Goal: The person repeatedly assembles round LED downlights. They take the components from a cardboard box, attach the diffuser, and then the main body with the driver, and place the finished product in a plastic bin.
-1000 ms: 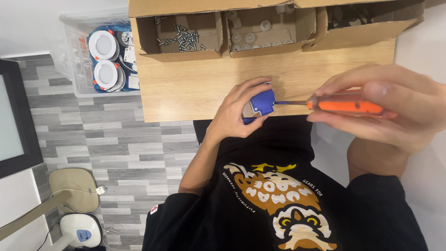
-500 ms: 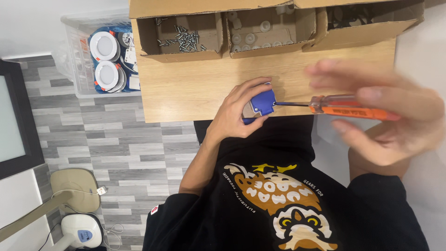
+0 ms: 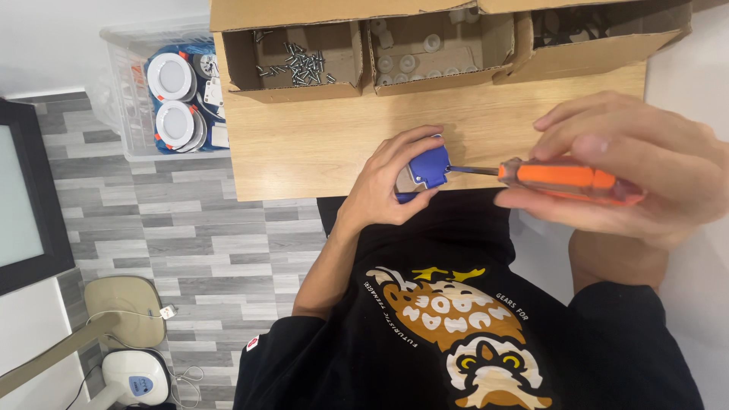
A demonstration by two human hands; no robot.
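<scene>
My left hand (image 3: pixel 383 186) grips a small blue plastic part (image 3: pixel 427 168) with a grey metal piece on it, held at the near edge of the wooden table (image 3: pixel 319 140). My right hand (image 3: pixel 645 171) is closed around the orange handle of a screwdriver (image 3: pixel 566 178). Its metal shaft points left and its tip meets the blue part's right side. Both hands hover over my lap, just in front of the table edge.
Three open cardboard boxes line the table's far side: one with loose screws (image 3: pixel 292 61), one with white round pieces (image 3: pixel 425 57), one with dark parts (image 3: pixel 600 30). A clear bin (image 3: pixel 163 99) of round white lamps stands on the grey floor at left.
My right hand shifted along the screwdriver handle, blurred half a second ago, and now grips it again. The left hand and blue part stayed in place.
</scene>
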